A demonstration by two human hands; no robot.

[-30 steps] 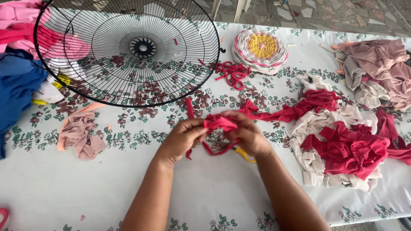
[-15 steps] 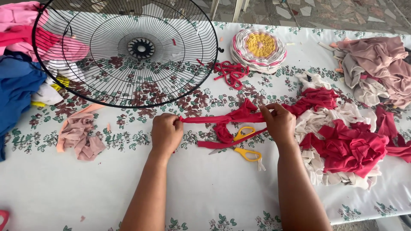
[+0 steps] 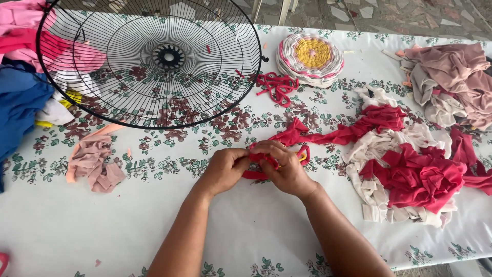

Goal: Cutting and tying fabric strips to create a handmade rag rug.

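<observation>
Your left hand (image 3: 224, 169) and right hand (image 3: 286, 168) have come back together: half a second ago they were well apart, holding the red fabric strip (image 3: 328, 137) stretched flat between them, and now they meet at the middle of the surface (image 3: 154, 236) with the strip bunched up between the fingers. Both hands are clenched on that strip, the left pinching its near end, the right curled over the gathered part. The move reads as a stretch followed by a fold or a knot being drawn in.

The strip looks like soft, stretchy jersey, rolled at the edges, and it trails from your right hand up and to the right into the heap of red and cream scraps (image 3: 410, 174). Under your right hand a bit of yellow scissor handle (image 3: 303, 156) peeks out; the blades are hidden.

Further out lie a small tangle of red loops (image 3: 277, 85), a round woven mat (image 3: 310, 57) of coiled cream, pink and yellow strips, and the black wire fan guard (image 3: 154, 61), rigid and dished. A crumpled dusty-pink scrap (image 3: 95, 164) lies to the left; blue cloth (image 3: 20, 113) and mauve cloth (image 3: 456, 72) sit at the edges of the flowered tablecloth.
</observation>
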